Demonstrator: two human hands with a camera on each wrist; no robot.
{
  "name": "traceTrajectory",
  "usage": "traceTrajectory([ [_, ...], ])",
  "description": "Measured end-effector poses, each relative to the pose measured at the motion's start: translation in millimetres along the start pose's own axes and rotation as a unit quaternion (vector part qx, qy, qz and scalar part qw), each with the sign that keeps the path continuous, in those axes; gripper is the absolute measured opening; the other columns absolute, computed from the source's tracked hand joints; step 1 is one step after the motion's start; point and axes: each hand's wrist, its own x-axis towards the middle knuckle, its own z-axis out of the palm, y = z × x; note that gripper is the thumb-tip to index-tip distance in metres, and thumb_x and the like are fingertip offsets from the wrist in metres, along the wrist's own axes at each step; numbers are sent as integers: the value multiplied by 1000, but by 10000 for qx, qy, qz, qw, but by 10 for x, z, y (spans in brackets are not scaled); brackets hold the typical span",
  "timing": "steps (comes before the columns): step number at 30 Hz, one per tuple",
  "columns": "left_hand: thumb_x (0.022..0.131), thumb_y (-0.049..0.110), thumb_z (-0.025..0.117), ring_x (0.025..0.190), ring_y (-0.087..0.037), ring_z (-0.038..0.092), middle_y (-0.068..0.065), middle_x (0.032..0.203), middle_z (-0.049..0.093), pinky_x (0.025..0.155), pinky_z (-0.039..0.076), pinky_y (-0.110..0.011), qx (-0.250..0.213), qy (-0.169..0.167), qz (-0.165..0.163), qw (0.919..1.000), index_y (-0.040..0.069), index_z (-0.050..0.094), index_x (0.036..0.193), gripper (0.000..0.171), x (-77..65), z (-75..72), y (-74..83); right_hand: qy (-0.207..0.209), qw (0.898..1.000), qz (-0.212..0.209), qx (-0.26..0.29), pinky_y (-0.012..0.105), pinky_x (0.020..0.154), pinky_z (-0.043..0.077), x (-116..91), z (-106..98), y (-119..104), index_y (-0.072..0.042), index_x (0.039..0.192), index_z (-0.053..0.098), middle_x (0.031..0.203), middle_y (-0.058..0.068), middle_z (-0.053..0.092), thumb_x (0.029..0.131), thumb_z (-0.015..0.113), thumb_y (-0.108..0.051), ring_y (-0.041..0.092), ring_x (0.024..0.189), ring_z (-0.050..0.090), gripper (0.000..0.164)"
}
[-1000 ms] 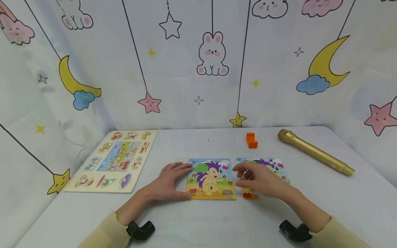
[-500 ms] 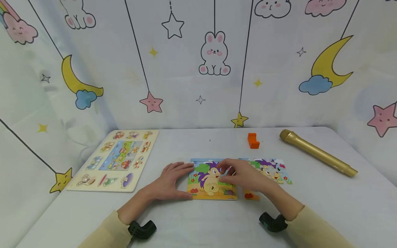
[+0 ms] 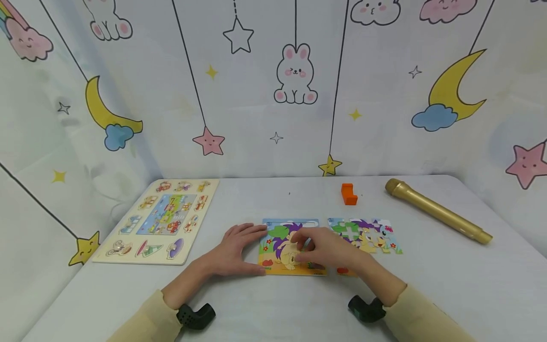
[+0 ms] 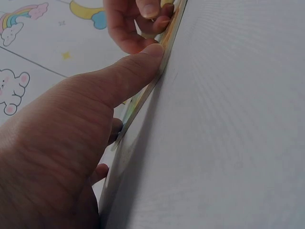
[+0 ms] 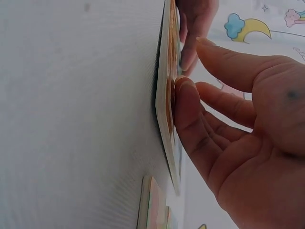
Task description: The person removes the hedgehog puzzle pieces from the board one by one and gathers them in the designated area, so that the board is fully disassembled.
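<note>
A square puzzle board (image 3: 278, 263) with a hedgehog picture lies flat in the middle of the table. My left hand (image 3: 232, 251) rests along its left side, thumb at the near corner and fingers at the far one. The thumb tip lies on the board's rim in the left wrist view. Over the board's right part is my right hand (image 3: 326, 247), its fingers loosely bent. In the right wrist view an index fingertip touches the board face while the thumb stands apart. No piece shows between them. Several joined puzzle pieces (image 3: 376, 237) lie just right of the board.
A wooden peg puzzle (image 3: 196, 232) lies at the left. Toward the back stand an orange block (image 3: 349, 195) and a gold microphone (image 3: 440, 211). A patterned cloth (image 3: 256, 95) hangs behind the table.
My right hand has moved left from the loose pieces onto the board, then slightly down toward the near side. My left hand keeps its place at the board's left side.
</note>
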Motion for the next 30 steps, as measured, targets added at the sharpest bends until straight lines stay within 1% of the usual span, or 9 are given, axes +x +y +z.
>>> traceTrajectory([
  [5, 81, 54, 79, 147, -35, 23, -2, 159, 39, 116, 11, -62, 9, -8, -13, 10000, 11, 48, 151, 88, 6, 1, -9, -6, 9999, -25, -171, 28, 75, 52, -4, 8, -15, -11, 117, 67, 95, -5, 62, 89, 79, -23, 16, 83, 57, 32],
  [10, 81, 55, 79, 148, -35, 23, -1, 159, 38, 117, 11, -61, 38, -12, -20, 10000, 12, 48, 151, 88, 11, 1, -6, -37, 9997, -38, -221, 28, 76, 52, -16, 15, -23, -9, 116, 67, 97, -5, 63, 89, 80, -25, 15, 84, 57, 33],
  [16, 81, 55, 79, 148, -35, 23, -2, 159, 38, 116, 12, -62, 8, -24, -34, 10000, 12, 48, 151, 88, 8, 6, 2, 47, 9992, -87, -394, 28, 76, 52, -28, 40, -51, -7, 111, 68, 93, -4, 62, 88, 81, -26, 14, 81, 56, 33],
  [24, 81, 55, 79, 148, -35, 22, -2, 159, 39, 116, 12, -62, -17, 8, -42, 10000, 13, 48, 151, 87, -2, 9, -8, 151, 9972, 160, -718, 28, 73, 51, -20, 105, -88, -11, 103, 69, 91, -6, 58, 84, 84, -27, 14, 80, 54, 28],
  [30, 81, 55, 79, 148, -35, 23, -1, 159, 39, 116, 13, -62, -21, 12, -46, 10000, 13, 48, 151, 88, 0, 13, -13, 152, 9964, 238, -801, 27, 70, 50, -29, 124, -112, -13, 99, 68, 91, -4, 54, 84, 85, -26, 14, 79, 53, 27],
])
